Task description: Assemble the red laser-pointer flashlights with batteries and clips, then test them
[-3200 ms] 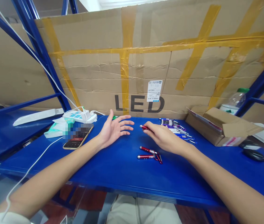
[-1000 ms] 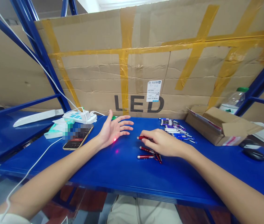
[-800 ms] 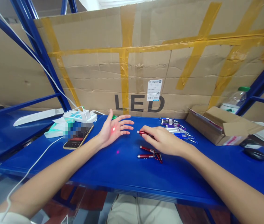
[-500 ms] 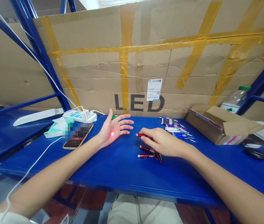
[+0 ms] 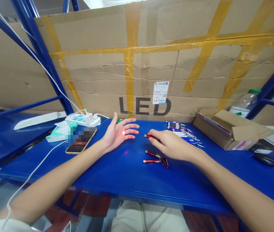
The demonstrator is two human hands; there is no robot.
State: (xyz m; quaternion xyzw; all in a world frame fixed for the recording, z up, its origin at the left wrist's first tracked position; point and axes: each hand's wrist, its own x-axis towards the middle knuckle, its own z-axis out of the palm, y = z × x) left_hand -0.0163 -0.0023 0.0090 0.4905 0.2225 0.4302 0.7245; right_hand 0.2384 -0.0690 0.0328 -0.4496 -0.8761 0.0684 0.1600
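My left hand (image 5: 120, 133) is held open, palm facing right, fingers spread, above the blue table (image 5: 112, 174). A bright red light spot falls at the base of its fingers. Between the thumb and fingers of my right hand (image 5: 171, 144) is a small red laser pen (image 5: 149, 136), its silver tip toward my left palm. Two more red pens, an upper one (image 5: 151, 153) and a lower one (image 5: 151, 161), lie just below my right hand with their red clips. Behind it rest several pens in silver, purple and blue (image 5: 185, 137).
A phone (image 5: 79, 146), a power strip (image 5: 85, 120) and a green-white packet (image 5: 57, 133) are at left. An open cardboard box (image 5: 236, 129), a black mouse (image 5: 265, 159) and a green-capped bottle (image 5: 248, 100) are at right. Large cardboard (image 5: 98, 77) stands behind.
The red light spot has moved from the heel of my left palm toward its fingers. My right hand has shifted slightly right and up with the pen.
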